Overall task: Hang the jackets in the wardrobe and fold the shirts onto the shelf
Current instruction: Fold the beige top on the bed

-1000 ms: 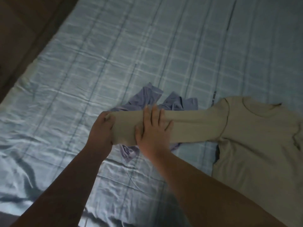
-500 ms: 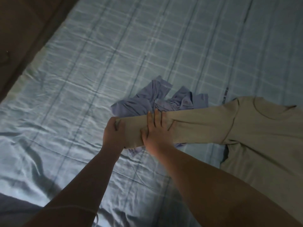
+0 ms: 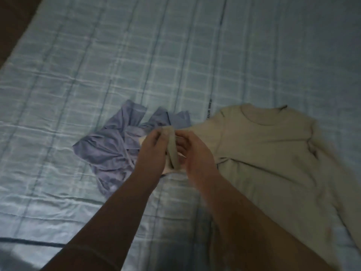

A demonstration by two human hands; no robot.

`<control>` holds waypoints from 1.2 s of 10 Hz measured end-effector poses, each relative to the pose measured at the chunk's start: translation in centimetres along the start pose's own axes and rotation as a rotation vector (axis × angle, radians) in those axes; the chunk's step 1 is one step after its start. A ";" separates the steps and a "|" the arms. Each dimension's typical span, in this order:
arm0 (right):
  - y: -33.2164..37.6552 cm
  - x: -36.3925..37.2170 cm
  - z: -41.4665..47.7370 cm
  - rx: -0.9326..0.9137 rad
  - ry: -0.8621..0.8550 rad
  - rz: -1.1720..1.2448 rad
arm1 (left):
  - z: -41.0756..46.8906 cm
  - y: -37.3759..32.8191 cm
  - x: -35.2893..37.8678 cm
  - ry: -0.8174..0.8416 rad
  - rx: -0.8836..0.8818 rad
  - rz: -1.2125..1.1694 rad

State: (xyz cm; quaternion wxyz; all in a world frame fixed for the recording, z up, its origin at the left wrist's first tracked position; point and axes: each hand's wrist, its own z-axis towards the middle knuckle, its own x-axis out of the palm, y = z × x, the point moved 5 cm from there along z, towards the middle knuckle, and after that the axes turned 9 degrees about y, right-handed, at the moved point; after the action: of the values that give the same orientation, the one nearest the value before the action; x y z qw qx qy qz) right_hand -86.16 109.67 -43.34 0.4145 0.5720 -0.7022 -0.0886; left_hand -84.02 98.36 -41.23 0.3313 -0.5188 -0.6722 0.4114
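Note:
A beige long-sleeved shirt (image 3: 273, 149) lies spread on the bed at the right, neck toward the far side. Its left sleeve (image 3: 172, 147) is bunched up and lifted between my hands. My left hand (image 3: 151, 151) pinches the sleeve's end near the cuff. My right hand (image 3: 195, 153) holds the sleeve from the other side, fingers curled round the fabric. A crumpled lavender shirt (image 3: 115, 149) lies on the bed to the left, partly under my left hand.
The bed (image 3: 175, 55) has a light blue checked sheet, wrinkled at the left and near side. A dark floor strip (image 3: 11, 20) runs along the upper left beyond the bed's edge.
The sleeve lay stretched flat with my right palm pressing on it; now both hands have gathered and raised its end, drawn in toward the shirt's body. The camera has shifted.

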 end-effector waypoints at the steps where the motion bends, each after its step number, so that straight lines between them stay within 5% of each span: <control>1: 3.4 -6.4 -1.6 -0.009 -0.037 0.203 | 1.9 1.5 8.6 0.205 -0.182 -0.146; 3: 8.9 -21.0 -4.5 -0.112 -0.198 -0.204 | 0.5 2.1 22.2 0.275 -0.027 0.041; 5: 13.4 -33.7 -5.3 -0.079 -0.407 -0.255 | 1.4 5.2 30.4 0.227 0.487 0.932; 6: 16.1 -39.2 -5.6 -0.116 -0.420 -0.176 | 2.2 8.0 36.1 0.348 0.477 1.281; 8: 18.2 -47.5 -5.4 -0.074 -0.402 -0.289 | 4.2 11.5 42.5 0.396 0.248 1.494; 10: 18.6 -51.3 -5.8 -0.078 -0.389 -0.608 | 4.7 13.1 43.5 0.325 0.263 1.587; 12: 18.5 -55.9 -12.6 -0.250 -0.835 -0.922 | 2.1 12.4 45.6 0.392 0.334 1.486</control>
State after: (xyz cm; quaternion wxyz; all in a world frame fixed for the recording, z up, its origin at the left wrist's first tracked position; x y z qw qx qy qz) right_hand -90.95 169.23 -51.09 0.0886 0.6800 -0.4706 -0.5553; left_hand -91.64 143.63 -52.47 0.1555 -0.8388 -0.0076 0.5217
